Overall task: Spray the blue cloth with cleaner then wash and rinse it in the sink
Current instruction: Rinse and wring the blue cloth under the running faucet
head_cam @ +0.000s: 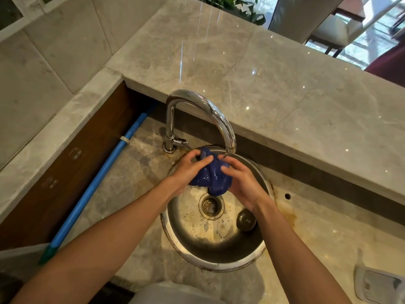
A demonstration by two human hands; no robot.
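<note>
A wet blue cloth is bunched up over the round steel sink, just under the spout of the chrome faucet. My left hand grips the cloth's left side, fingers curled over its top. From the right, my right hand grips the other side. Water runs from the spout onto the cloth between my hands. The cloth's lower tip hangs above the drain.
A round metal drain plug lies in the sink at the right. A blue pipe runs along the left wall recess. A raised marble ledge stands behind the faucet. A white tray-like object sits at the lower right.
</note>
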